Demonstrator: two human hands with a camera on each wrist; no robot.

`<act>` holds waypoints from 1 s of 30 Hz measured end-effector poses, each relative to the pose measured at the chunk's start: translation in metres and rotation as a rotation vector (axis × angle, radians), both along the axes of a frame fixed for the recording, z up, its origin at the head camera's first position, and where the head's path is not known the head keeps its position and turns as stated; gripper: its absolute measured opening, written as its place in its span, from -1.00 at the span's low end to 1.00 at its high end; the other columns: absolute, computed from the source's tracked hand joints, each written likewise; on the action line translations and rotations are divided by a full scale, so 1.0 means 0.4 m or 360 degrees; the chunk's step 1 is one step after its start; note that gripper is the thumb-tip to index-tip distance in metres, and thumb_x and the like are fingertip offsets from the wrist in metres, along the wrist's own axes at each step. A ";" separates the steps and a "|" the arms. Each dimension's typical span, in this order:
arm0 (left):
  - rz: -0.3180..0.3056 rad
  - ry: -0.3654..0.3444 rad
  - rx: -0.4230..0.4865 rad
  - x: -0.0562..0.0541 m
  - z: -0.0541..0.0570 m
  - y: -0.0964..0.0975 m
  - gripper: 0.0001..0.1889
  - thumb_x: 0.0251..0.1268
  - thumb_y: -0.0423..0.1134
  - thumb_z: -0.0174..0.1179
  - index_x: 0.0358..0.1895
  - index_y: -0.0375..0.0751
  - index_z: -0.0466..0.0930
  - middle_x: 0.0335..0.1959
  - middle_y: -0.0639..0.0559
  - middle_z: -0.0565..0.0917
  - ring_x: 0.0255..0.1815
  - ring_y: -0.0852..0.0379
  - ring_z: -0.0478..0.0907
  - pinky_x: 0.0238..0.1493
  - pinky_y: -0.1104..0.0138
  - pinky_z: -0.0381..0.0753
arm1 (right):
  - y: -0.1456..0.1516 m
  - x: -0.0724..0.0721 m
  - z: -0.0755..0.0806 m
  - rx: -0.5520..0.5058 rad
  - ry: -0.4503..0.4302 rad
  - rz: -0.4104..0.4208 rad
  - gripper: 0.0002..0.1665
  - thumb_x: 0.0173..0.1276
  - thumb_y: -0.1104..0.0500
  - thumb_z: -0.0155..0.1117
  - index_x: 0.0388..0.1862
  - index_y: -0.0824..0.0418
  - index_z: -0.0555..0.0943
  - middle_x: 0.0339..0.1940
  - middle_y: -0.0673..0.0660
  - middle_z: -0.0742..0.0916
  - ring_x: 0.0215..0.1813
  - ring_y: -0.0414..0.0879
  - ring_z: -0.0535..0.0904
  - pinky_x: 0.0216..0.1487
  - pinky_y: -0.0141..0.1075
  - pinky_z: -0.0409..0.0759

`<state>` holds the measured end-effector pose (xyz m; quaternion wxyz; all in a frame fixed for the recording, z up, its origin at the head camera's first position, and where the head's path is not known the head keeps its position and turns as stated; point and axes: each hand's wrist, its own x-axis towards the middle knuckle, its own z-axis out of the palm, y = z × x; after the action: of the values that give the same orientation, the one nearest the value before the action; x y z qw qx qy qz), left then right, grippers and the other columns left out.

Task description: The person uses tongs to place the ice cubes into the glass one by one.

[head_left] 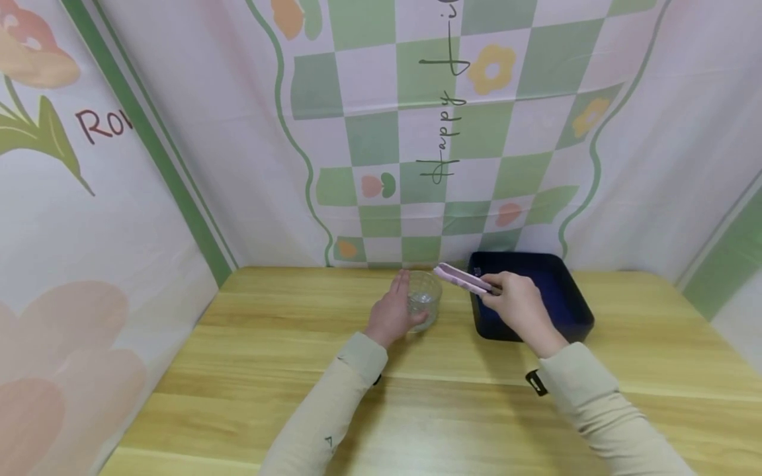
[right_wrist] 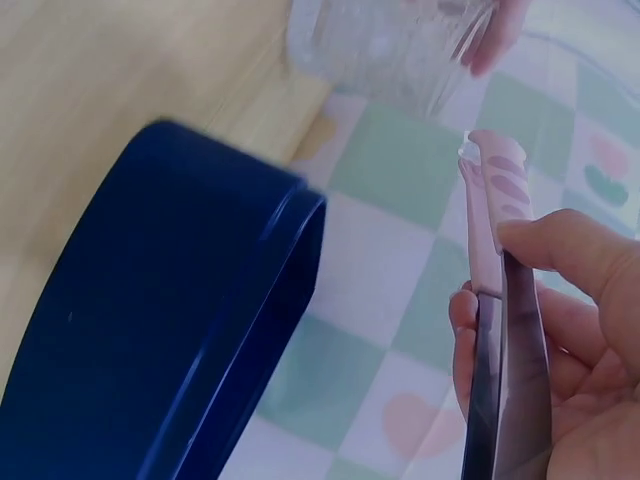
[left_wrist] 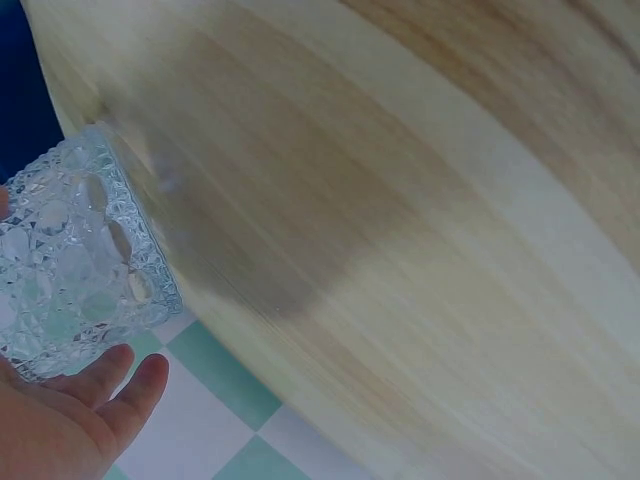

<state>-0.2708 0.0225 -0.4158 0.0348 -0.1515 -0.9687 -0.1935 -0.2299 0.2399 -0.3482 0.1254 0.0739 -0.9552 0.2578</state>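
A clear textured glass bowl (head_left: 424,301), shaped like a wide cup, stands on the table. My left hand (head_left: 394,311) holds its side, thumb on the near side and fingers on the far left; in the left wrist view the dimpled glass (left_wrist: 85,250) lies beside the fingers (left_wrist: 135,395). My right hand (head_left: 516,301) grips a pair of tongs (head_left: 461,277) with dark metal arms and pink patterned ends. Those ends point left, toward the bowl's rim. In the right wrist view the tongs (right_wrist: 500,220) are nearly closed, with a small clear glint at the tip that I cannot identify.
A dark blue square tray (head_left: 485,324) with raised walls stands under and right of my right hand. The wooden table (head_left: 262,370) ends at a back edge against a green checked, flowered cloth (head_left: 417,218).
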 end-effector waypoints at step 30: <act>0.0000 -0.0091 0.0056 0.001 0.005 0.001 0.02 0.16 0.10 0.30 0.53 -0.20 -0.13 0.56 -0.06 0.03 -0.65 0.22 0.38 -0.67 0.46 0.38 | -0.038 0.003 -0.005 0.0034 -0.0062 0.0112 -0.59 0.12 0.31 0.40 -0.02 0.42 0.65 -0.19 0.39 0.74 -0.22 0.16 0.68 -0.33 -0.14 0.64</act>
<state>-0.2704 0.0229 -0.4137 0.0098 -0.1455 -0.9657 -0.2148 -0.2289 0.2246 -0.3503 0.0966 0.1038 -0.9569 0.2533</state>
